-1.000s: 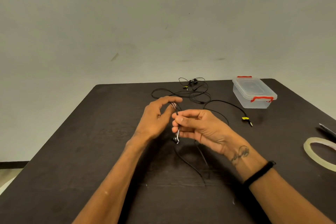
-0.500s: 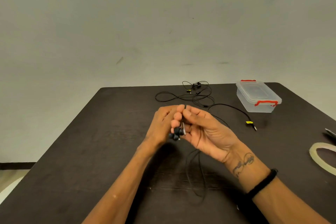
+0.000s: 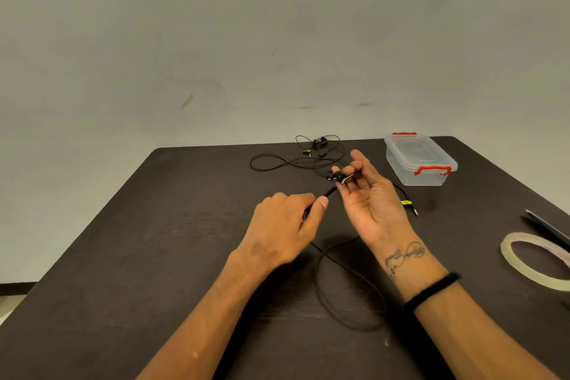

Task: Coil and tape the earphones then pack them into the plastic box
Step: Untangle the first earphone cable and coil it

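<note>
My right hand (image 3: 367,200) is raised palm up over the middle of the dark table and pinches the black earbuds (image 3: 337,177) of one earphone set between its fingers. The black cable (image 3: 331,191) runs from there to my left hand (image 3: 283,228), which grips it with curled fingers. The rest of the cable loops on the table (image 3: 345,293) below my wrists, and its yellow-marked plug (image 3: 407,203) lies to the right. A second earphone set (image 3: 308,157) lies tangled at the far edge. The clear plastic box (image 3: 419,160) with red clips stands shut at the far right.
A roll of clear tape (image 3: 533,259) lies flat near the right edge of the table (image 3: 154,241), with a dark flat object (image 3: 546,227) just beyond it. A plain grey wall rises behind the table.
My hands have drawn apart: the left moved down and left along the cable, the right rose and turned palm up with the earbuds. The cable now stretches between them.
</note>
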Motion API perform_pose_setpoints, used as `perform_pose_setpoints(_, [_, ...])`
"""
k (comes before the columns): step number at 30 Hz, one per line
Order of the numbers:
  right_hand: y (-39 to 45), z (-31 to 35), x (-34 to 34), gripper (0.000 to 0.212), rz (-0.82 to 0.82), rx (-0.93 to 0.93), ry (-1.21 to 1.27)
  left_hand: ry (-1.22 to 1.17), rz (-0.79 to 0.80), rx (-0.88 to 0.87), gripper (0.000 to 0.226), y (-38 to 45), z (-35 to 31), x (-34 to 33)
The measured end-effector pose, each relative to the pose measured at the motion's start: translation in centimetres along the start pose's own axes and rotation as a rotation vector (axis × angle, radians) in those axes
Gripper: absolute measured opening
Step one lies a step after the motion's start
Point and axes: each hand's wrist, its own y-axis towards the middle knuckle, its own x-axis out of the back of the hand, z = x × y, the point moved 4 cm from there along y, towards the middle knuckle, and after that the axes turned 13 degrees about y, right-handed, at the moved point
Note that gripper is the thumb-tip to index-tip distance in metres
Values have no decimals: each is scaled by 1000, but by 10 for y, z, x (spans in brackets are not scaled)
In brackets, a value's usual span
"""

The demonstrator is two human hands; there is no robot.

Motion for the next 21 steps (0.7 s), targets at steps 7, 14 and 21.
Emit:
perform_pose_setpoints(7, [10, 0, 12, 19, -38, 83, -124, 69, -97, -179, 52, 0, 2, 6])
perform_pose_setpoints(14, [-3, -14, 4, 22, 171, 348, -771, 54, -240, -215, 46, -1, -1, 15])
perform_pose_setpoints(21, [-30, -35, -4, 10, 629, 521, -1553, -43, -208, -170, 41, 0, 11, 21])
